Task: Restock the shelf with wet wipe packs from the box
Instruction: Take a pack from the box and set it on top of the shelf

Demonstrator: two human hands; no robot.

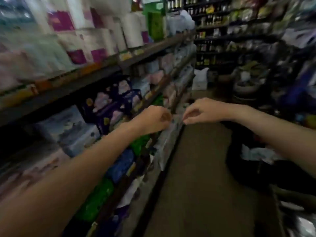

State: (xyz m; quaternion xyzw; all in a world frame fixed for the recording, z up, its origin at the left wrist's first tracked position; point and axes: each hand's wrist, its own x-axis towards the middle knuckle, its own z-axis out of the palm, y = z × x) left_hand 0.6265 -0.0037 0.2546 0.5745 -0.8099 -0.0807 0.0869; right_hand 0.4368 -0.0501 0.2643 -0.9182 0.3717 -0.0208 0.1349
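A shop aisle runs ahead, blurred by motion, with a brown floor (pixel 196 177) and a long shelf (pixel 95 69) on the left full of paper rolls (pixel 133 31) and soft packs. Both arms reach forward over the low front edge of this shelf. The left hand (pixel 153 119) has its fingers curled, and the right hand (pixel 200 111) has fingertips drawn together pointing down; if either one holds something I cannot tell. Pale wet wipe packs (pixel 166 142) lie along the lowest shelf edge, just under and between the two hands. Green and blue packs (pixel 123 164) sit beside them.
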